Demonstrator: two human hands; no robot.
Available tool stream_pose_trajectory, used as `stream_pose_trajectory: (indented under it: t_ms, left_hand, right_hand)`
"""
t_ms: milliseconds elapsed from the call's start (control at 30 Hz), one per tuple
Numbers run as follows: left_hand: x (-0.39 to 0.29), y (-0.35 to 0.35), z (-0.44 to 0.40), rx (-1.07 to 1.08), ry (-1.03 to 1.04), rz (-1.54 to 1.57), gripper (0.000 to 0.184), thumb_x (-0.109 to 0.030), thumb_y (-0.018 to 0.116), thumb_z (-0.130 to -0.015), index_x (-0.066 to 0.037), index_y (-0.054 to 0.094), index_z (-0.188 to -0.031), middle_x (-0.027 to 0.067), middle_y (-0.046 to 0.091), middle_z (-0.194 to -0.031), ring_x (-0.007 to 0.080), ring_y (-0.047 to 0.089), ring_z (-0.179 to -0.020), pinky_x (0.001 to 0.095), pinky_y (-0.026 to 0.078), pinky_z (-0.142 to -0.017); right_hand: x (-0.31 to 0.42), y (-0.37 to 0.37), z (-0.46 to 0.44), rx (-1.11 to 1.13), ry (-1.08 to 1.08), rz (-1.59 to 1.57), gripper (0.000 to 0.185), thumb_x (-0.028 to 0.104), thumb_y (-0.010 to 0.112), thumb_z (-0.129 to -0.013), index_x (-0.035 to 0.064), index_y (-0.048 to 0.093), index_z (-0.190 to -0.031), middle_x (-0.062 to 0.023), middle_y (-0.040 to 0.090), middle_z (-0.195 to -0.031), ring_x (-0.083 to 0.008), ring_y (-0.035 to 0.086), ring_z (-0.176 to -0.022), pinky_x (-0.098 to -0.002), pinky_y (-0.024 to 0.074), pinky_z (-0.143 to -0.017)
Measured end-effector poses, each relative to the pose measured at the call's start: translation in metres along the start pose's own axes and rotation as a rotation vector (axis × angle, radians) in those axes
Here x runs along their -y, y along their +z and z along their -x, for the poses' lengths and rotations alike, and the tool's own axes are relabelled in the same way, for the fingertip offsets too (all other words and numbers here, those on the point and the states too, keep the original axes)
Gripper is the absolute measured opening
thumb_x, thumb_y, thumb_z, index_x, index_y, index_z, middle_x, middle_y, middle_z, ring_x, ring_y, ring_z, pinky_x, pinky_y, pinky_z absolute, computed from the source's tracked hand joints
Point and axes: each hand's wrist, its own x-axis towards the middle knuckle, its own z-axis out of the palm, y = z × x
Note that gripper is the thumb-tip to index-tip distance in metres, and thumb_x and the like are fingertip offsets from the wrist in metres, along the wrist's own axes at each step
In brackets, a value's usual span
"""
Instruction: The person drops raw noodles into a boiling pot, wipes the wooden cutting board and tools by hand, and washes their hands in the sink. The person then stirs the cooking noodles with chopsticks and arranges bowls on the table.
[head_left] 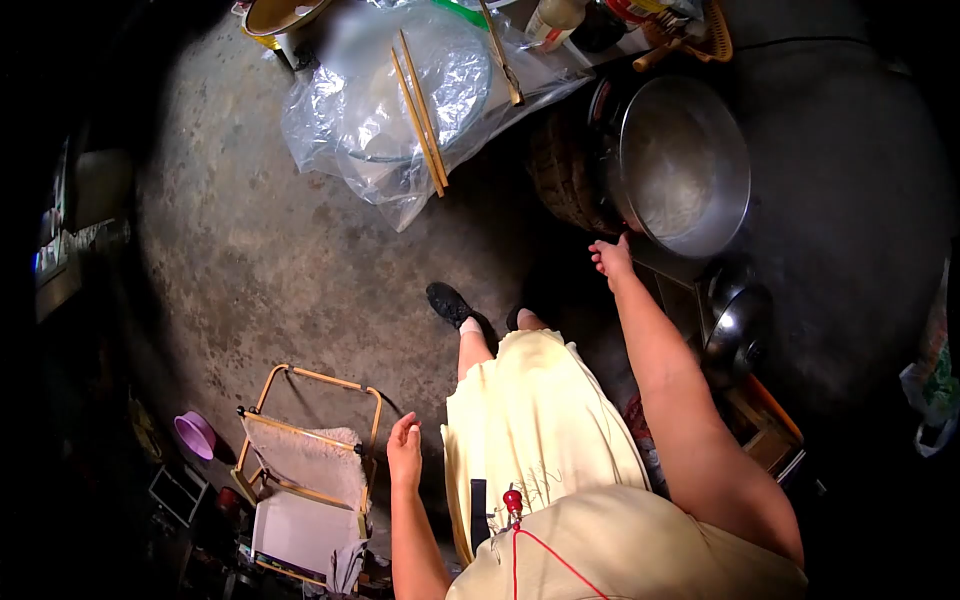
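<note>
My right hand (611, 259) reaches out to the lower left side of a large metal pan (690, 165). Its thumb points up towards the dark base under the pan, and the other fingers are bent loosely and apart, with nothing visible in them. Whether the thumb touches the base or a control there, I cannot tell. The pan's inside looks pale and shiny, with a thin layer at the bottom. My left hand (404, 445) hangs low beside my yellow skirt, fingers loosely apart and holding nothing. Nearest to it is a folding chair (310, 440).
Wooden chopsticks (420, 115) lie across clear plastic sheeting (365, 110) on the table ahead. A brush (505, 65), a jar (553, 22) and a wicker basket (715, 35) are at the back. A dark lid (738, 325) stands right of my arm; a purple basin (195, 435) is far left.
</note>
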Motion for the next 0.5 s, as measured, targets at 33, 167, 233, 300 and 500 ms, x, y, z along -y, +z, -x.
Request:
stream_pose_trajectory:
  t_ms: [33, 167, 233, 300, 500]
  left_hand:
    - [0.0, 0.001, 0.0, -0.001, -0.001, -0.001, 0.028, -0.003, 0.043, -0.087, 0.002, 0.049, -0.114, 0.0077, 0.053, -0.107, 0.0144, 0.051, -0.099, 0.0247, 0.037, -0.088]
    - [0.005, 0.003, 0.0, 0.007, 0.005, 0.019, 0.028, -0.003, 0.044, -0.087, 0.002, 0.049, -0.114, 0.0078, 0.054, -0.107, 0.0146, 0.051, -0.099, 0.0247, 0.038, -0.088]
    - [0.01, 0.0, 0.0, 0.007, 0.013, 0.008, 0.027, -0.003, 0.044, -0.087, 0.002, 0.049, -0.113, 0.0078, 0.054, -0.107, 0.0147, 0.051, -0.099, 0.0247, 0.038, -0.088]
    - [0.015, -0.004, -0.001, 0.004, -0.007, -0.029, 0.027, -0.003, 0.044, -0.087, 0.002, 0.049, -0.113, 0.0078, 0.053, -0.107, 0.0147, 0.051, -0.099, 0.0248, 0.038, -0.088]
    - [0.007, -0.012, 0.004, -0.006, 0.003, -0.067, 0.027, -0.002, 0.045, -0.086, 0.002, 0.049, -0.113, 0.0079, 0.054, -0.107, 0.015, 0.051, -0.099, 0.0246, 0.037, -0.089]
  right_hand:
    - [0.0, -0.003, -0.001, 0.001, 0.001, 0.0, 0.079, 0.007, 0.052, -0.081, 0.0147, -0.002, -0.138, -0.004, 0.059, -0.077, -0.0062, 0.046, -0.052, -0.0184, 0.036, -0.04]
    - [0.0, -0.011, -0.01, 0.057, 0.038, -0.158, 0.078, 0.005, 0.051, -0.081, 0.0243, 0.002, -0.138, -0.0039, 0.057, -0.079, -0.0063, 0.044, -0.055, -0.0184, 0.036, -0.042]
    - [-0.002, -0.013, -0.013, 0.14, 0.069, -0.32, 0.08, 0.006, 0.05, -0.083, 0.0243, -0.004, -0.138, -0.0046, 0.058, -0.082, -0.0073, 0.045, -0.056, -0.0195, 0.0364, -0.043]
    - [-0.007, -0.02, -0.024, 0.201, 0.061, -0.353, 0.08, 0.006, 0.05, -0.083, 0.0255, -0.004, -0.138, -0.0047, 0.058, -0.083, -0.0072, 0.045, -0.056, -0.0196, 0.0365, -0.043]
    - [-0.026, -0.029, -0.019, 0.162, 0.049, -0.213, 0.073, 0.009, 0.05, -0.083, 0.0201, 0.004, -0.139, -0.0044, 0.058, -0.076, -0.008, 0.045, -0.053, -0.0207, 0.0369, -0.043]
